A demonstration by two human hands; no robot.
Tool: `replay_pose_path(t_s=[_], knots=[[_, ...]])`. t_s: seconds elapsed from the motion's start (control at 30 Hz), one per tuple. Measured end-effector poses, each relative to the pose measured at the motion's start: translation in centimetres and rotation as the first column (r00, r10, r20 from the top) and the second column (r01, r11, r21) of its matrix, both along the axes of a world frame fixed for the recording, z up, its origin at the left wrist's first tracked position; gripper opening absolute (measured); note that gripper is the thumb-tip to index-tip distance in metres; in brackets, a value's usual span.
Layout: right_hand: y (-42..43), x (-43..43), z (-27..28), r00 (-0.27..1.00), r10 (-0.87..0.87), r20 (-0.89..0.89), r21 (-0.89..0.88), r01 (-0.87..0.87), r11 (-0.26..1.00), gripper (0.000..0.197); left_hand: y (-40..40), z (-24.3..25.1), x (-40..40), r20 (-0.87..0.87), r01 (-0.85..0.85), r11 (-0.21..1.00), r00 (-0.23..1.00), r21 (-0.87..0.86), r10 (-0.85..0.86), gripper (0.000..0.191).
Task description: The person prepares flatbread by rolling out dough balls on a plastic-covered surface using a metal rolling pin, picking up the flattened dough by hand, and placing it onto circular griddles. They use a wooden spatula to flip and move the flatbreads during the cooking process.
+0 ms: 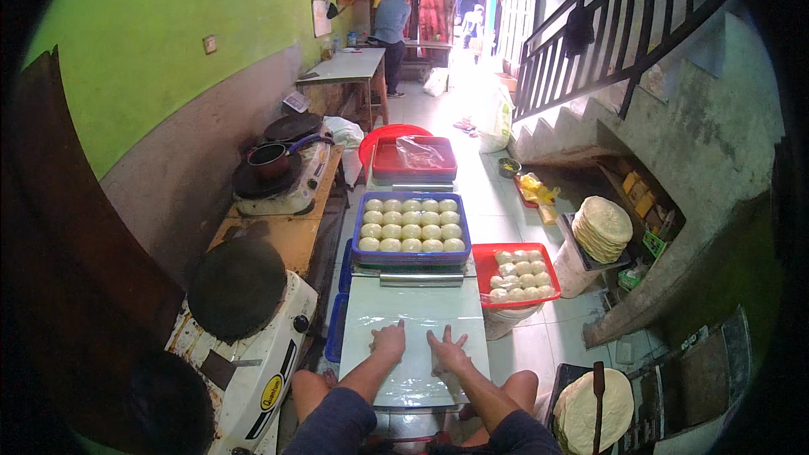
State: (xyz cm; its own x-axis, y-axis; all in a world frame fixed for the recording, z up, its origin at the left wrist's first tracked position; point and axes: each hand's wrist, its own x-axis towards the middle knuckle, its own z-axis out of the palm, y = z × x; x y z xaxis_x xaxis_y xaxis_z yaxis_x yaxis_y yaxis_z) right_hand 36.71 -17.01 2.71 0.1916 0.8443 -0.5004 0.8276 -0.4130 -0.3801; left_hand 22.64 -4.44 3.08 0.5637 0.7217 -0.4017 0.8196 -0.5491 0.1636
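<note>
Both hands lie on a pale tabletop [414, 385] with a shiny, clear plastic sheet [411, 309] over it. My left hand [387, 339] has its fingers spread and pointing forward, nothing gripped. To its right, my right hand [449, 349] is splayed on the same surface, also holding nothing. Whether anything thin lies under the palms I cannot tell. Beyond them, a metal rolling cylinder [421, 280] lies crosswise. Behind that stands a blue tray [468, 227] with rows of round dough balls [411, 218]. At the right, a red tray [551, 272] holds more dough balls.
Left are a white Quantum stove [287, 341] with a round black griddle [237, 291], and a small saucepan [267, 161]. Right are stacks of flat dough rounds [602, 227], one [594, 411] with a dark wooden stick [598, 392] over it. A person [392, 22] stands at the far table.
</note>
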Motion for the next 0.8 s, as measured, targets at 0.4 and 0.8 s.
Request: replay_pose_path(t_s=[0.4,0.8], knots=[[-0.7,-0.4,1.1,0.994,-0.112,-0.009,0.008,0.112,0.994,0.126,-0.2,0.7,1.0,-0.015,-0.034,0.999,0.999,0.001,0.034,0.081],[-0.5,-1.0,1.7,0.994,-0.105,-0.007,-0.025,0.105,0.994,0.109,0.4,0.2,0.9,-0.032,0.006,0.999,0.999,0.031,-0.005,0.096]])
